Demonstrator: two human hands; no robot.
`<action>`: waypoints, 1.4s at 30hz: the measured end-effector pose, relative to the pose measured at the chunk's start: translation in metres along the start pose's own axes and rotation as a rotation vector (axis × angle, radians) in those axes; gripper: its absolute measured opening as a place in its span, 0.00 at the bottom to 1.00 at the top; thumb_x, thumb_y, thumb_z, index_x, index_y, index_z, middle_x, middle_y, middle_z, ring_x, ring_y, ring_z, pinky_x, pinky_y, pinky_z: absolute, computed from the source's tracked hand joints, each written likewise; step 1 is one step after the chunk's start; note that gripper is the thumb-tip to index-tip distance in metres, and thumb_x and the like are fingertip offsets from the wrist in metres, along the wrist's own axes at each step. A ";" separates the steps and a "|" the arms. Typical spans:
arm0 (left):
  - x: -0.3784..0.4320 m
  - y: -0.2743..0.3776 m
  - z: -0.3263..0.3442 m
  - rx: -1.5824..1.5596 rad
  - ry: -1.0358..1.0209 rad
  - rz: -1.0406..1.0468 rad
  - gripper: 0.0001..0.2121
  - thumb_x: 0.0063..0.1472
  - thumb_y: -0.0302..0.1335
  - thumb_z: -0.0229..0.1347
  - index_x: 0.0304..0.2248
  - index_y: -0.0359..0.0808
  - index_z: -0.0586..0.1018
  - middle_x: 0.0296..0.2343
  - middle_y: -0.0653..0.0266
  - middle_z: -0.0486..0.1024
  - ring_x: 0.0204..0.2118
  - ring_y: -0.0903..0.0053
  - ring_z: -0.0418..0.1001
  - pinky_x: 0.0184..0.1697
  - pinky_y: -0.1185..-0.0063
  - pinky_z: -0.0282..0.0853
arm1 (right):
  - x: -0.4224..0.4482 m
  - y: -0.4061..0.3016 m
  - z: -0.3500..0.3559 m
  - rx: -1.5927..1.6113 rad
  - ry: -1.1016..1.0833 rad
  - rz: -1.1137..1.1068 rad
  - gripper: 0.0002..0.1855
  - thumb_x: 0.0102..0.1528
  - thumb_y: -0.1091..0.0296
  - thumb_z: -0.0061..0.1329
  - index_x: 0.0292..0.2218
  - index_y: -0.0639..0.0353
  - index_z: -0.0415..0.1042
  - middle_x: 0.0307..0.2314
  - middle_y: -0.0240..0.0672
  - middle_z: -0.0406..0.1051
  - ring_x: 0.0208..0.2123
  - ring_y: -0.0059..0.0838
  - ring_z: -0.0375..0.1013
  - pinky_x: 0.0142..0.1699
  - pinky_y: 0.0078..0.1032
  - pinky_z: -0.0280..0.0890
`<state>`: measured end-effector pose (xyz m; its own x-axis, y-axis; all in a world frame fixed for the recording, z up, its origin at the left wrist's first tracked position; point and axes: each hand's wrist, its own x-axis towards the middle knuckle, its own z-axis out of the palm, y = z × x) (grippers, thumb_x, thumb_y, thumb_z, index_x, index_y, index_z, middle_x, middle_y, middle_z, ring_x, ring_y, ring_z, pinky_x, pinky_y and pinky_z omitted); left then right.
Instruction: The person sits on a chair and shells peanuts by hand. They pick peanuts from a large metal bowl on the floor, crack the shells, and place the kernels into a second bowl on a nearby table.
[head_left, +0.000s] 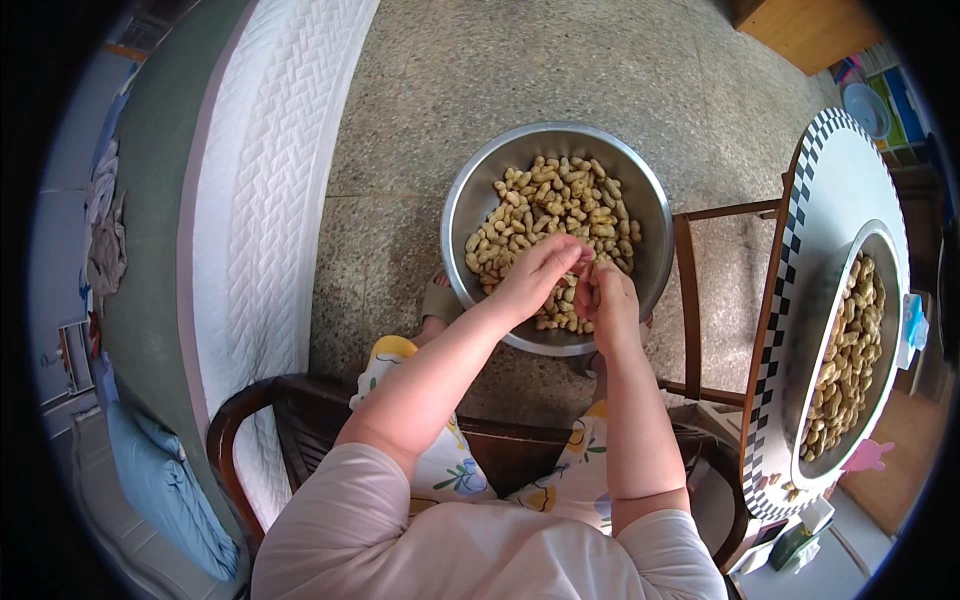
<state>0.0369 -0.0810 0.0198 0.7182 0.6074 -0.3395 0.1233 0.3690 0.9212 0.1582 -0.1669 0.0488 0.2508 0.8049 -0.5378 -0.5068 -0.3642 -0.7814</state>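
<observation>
My left hand (546, 268) and my right hand (611, 300) come together over a wide stainless steel basin (469, 191) on the floor between my feet. Unshelled peanuts (559, 191) fill the basin's bottom in a loose heap. The fingers of my right hand are bent, and a peanut (601, 258) shows at their tips, pinched there. My left fingers curve in beside them, almost touching; whether they hold anything is hidden by the thumb and the back of the hand.
On the right, a table with a checkered rim (799, 191) bears a second metal basin (795, 420) of peanuts, with a few shell bits (791, 491) beside it. A bed with a white quilted cover (270, 172) runs along the left. I sit on a dark wooden chair (240, 420).
</observation>
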 end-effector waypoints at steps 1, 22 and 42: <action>-0.003 0.010 0.004 -0.253 -0.071 -0.027 0.24 0.58 0.42 0.52 0.49 0.36 0.66 0.43 0.62 0.68 0.35 0.78 0.70 0.36 0.81 0.66 | 0.000 0.000 -0.001 -0.095 -0.016 -0.018 0.14 0.55 0.58 0.36 0.25 0.58 0.61 0.16 0.29 0.58 0.19 0.19 0.57 0.25 0.22 0.54; 0.004 -0.010 -0.004 0.184 0.220 0.039 0.16 0.61 0.35 0.48 0.44 0.33 0.67 0.32 0.61 0.72 0.34 0.77 0.72 0.34 0.79 0.68 | 0.005 0.004 0.010 0.032 0.191 0.019 0.15 0.57 0.65 0.31 0.35 0.65 0.67 0.20 0.34 0.67 0.19 0.19 0.62 0.24 0.17 0.59; 0.005 0.008 -0.022 -0.212 0.115 -0.086 0.08 0.59 0.23 0.52 0.38 0.34 0.70 0.32 0.66 0.74 0.34 0.82 0.73 0.35 0.84 0.68 | 0.004 -0.004 -0.006 -0.032 0.117 0.150 0.11 0.58 0.62 0.43 0.35 0.61 0.69 0.18 0.26 0.63 0.15 0.15 0.58 0.18 0.14 0.50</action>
<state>0.0269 -0.0592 0.0216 0.6274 0.6386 -0.4456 0.0256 0.5551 0.8314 0.1665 -0.1648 0.0482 0.2696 0.6809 -0.6810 -0.5194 -0.4927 -0.6983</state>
